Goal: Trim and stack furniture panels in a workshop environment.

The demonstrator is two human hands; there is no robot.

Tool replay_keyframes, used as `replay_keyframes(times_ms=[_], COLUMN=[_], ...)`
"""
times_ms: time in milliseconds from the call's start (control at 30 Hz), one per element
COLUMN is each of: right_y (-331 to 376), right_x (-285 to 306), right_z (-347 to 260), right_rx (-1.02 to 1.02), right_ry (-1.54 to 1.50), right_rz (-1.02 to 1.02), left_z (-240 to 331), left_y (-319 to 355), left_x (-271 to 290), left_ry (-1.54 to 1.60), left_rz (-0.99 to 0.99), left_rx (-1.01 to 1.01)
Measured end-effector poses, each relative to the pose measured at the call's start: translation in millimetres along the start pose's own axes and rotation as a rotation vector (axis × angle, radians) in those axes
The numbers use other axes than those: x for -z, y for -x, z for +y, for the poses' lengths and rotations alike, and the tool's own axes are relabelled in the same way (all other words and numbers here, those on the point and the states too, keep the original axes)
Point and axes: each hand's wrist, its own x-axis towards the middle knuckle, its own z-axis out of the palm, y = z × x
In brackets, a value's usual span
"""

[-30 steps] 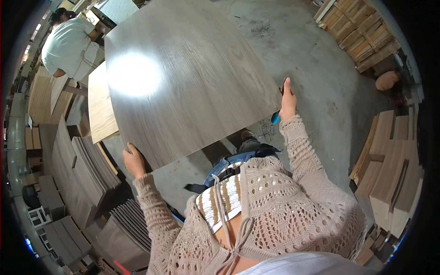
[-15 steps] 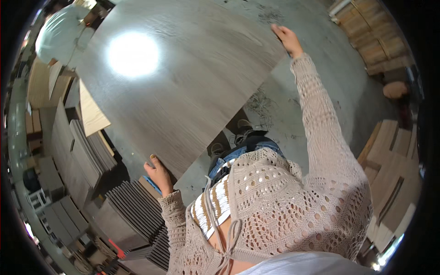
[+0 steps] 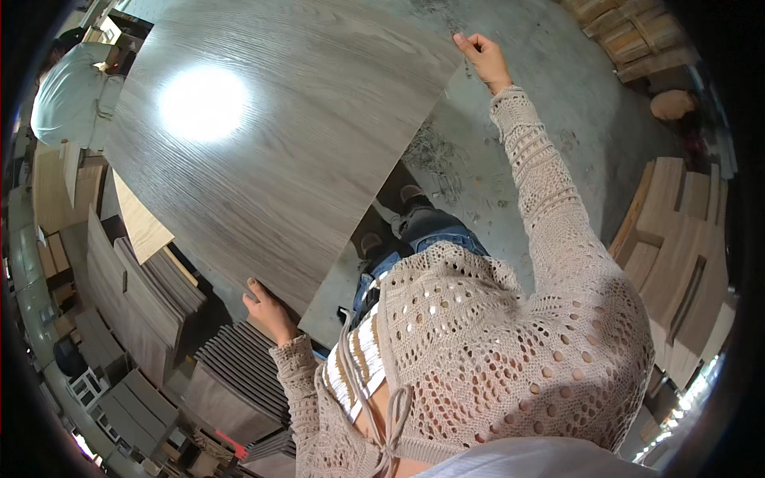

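Note:
A large grey-brown wood-grain panel stretches out before me, with a bright light glaring off its far left part. At its near left edge is my left hand, closed on the board close to the near corner, thumb over the edge. My right hand is closed at the right corner, the arm stretched far forward. The undersides of both grips are hidden. Below the near edge of the board show my legs and shoes.
Stacks of grey-brown boards stand close by my left hand, with more panels beyond. A co-worker in a pale top bends at the far left. Wood pieces are stacked at right, wooden crates behind. Debris litters the floor.
The panel and my right hand have shifted left in view, and the glare with them. My left hand has moved slightly down and left. Both hands stay on the panel.

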Motion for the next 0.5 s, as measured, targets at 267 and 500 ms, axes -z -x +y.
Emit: replay_keyframes(times_ms=[267,500], right_y=[66.5,148.8], right_x=[-43.6,-106.4], right_z=[0.9,-30.8], right_rx=[-0.04,-0.004], right_ry=[-0.035,-0.097], right_rz=[0.294,0.241], left_z=[-16.0,-0.4], left_y=[-9.7,0.2], left_x=[-17.9,-46.0], left_ry=[0.036,0.27], left_rz=[-0.069,-0.063], left_rx=[-0.059,-0.101])
